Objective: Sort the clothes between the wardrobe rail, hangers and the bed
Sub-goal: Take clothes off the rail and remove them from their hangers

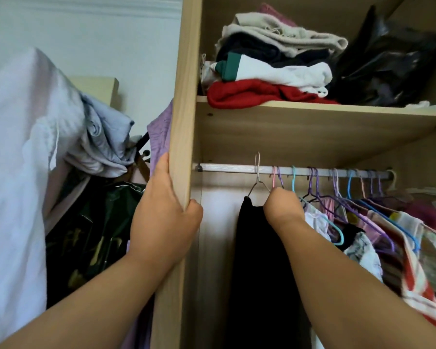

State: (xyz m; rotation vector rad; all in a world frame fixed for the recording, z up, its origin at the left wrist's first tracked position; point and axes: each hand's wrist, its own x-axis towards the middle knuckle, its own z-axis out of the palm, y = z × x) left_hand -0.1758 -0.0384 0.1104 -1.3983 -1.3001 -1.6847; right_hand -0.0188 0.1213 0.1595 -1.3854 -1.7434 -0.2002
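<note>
Rail (237,169): metal bar just under the shelf (312,112), spanning the wardrobe.
Wire hanger (258,176): hooked near the rail's left end, just left of the coloured hangers (350,195) crowded toward the right.
Black garment (257,260): hangs straight down from the wire hanger.
Right hand (283,207): curled round the wire hanger's right shoulder, fingertips hidden.
Left hand (161,215): grips the wardrobe side panel (184,96) at its front edge, thumb inside, fingers outside.
Shelf: folded clothes (275,71) beside a black plastic bag (388,66).
</note>
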